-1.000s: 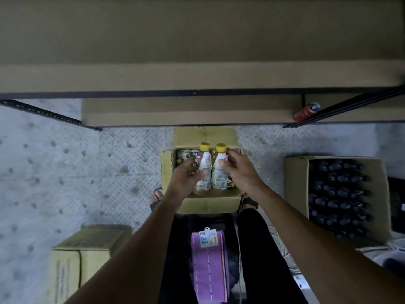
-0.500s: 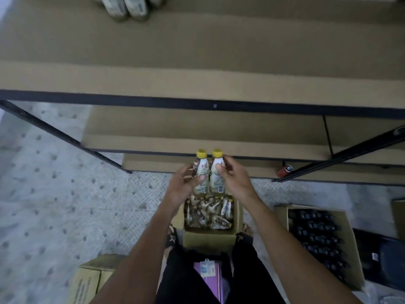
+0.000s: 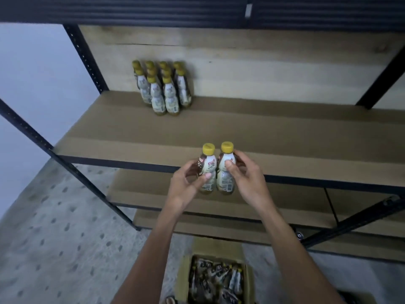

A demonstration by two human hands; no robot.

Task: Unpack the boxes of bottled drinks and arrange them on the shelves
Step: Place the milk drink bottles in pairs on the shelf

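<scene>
Two bottles lifted up from the box [image 3: 215, 279] to the shelf [image 3: 122, 139] front edge, left hand [image 3: 186, 187] wrapped around one bottle [image 3: 207, 170], right hand [image 3: 245, 178] wrapped around other bottle [image 3: 226, 172], ten bottles [image 3: 163, 86] standing at shelf back.

Speckled grey floor [image 3: 54, 238], pale wall [image 3: 32, 69]

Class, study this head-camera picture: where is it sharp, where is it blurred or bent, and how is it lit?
Head view: dim, flat light, no glare; sharpest on the two bottles in the left hand and right hand; the bottle group on the shelf is softer; the open box is smeared; wide-angle bending splays the black uprights.
</scene>
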